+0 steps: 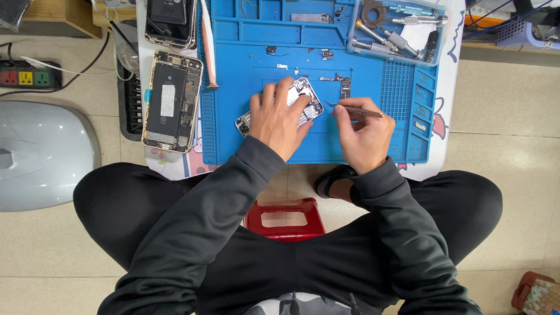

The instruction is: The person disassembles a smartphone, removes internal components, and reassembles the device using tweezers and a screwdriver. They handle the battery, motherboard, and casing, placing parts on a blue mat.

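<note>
My left hand (pixel 278 117) lies over an opened phone housing (pixel 307 96) on the blue work mat (pixel 355 141) and holds it down, fingers spread across its frame. My right hand (pixel 364 132) grips thin metal tweezers (pixel 356 109); their tip points left toward the housing's right edge. Much of the housing is hidden under my left hand. Small loose metal parts (pixel 338 82) lie on the mat just behind the housing.
A second opened phone (pixel 172 101) lies left of the mat, a third phone (pixel 170 14) behind it. A clear tray of screwdrivers (pixel 396 28) sits at the mat's back right. A power strip (pixel 23 75) and a grey dome-shaped object (pixel 35 152) are on the floor left, a red stool (pixel 285 218) below.
</note>
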